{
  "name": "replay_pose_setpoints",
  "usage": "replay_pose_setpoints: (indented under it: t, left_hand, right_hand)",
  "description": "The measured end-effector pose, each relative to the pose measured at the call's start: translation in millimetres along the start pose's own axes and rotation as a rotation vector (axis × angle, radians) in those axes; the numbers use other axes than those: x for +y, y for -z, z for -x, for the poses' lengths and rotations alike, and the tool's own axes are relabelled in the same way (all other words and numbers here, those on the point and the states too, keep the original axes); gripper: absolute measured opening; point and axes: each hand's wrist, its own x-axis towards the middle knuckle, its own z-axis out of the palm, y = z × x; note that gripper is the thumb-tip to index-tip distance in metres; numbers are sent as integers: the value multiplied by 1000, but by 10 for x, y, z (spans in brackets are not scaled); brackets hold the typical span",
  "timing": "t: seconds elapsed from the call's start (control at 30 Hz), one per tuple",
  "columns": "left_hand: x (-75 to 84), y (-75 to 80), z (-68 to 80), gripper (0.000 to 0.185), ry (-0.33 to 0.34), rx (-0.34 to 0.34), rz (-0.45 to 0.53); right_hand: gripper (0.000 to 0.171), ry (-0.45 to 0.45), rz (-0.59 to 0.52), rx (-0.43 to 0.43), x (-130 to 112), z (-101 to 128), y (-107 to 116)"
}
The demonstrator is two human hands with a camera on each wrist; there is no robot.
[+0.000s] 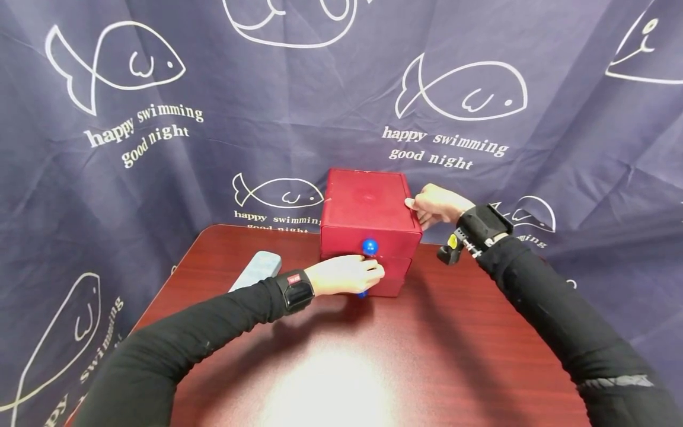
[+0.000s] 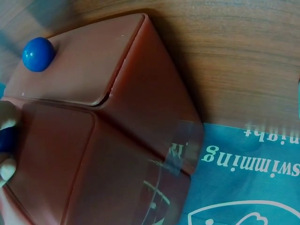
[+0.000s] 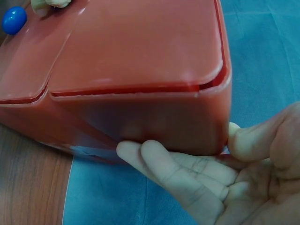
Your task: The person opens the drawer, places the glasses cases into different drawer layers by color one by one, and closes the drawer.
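Note:
A red two-drawer box (image 1: 368,198) stands at the back of the table, one blue knob on each drawer front. My left hand (image 1: 345,274) reaches across the front, and its thumb and finger pinch the upper knob (image 2: 7,139). The lower knob (image 2: 39,54) shows untouched beside that hand. Both drawer fronts lie nearly flush with the box; a thin gap runs along the upper drawer's edge (image 3: 208,84). My right hand (image 1: 437,204) rests against the box's right side with fairly straight fingers (image 3: 161,161), its thumb at the top edge.
On the reddish wooden table (image 1: 427,356), a pale blue oblong object (image 1: 258,270) lies left of the box, partly behind my left forearm. A dark blue curtain (image 1: 299,118) with white fish drawings hangs close behind the table.

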Motion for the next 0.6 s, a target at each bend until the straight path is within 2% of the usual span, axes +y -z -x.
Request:
replay_pose_setpoints:
  t: [0.17, 0.33, 0.43, 0.6]
  left_hand:
    - [17, -18, -3, 25, 10, 11, -2]
    - [64, -22, -10, 16, 51, 28, 11]
    - [108, 14, -22, 12, 75, 22, 21]
    - [185, 95, -26, 15, 82, 1, -21]
  right_hand:
    - [26, 0, -1, 4, 2, -6, -1]
    - [27, -1, 1, 24, 8, -32, -9]
    - [32, -5, 11, 32, 7, -41, -11]
    - [34, -5, 22, 34, 8, -36, -10]
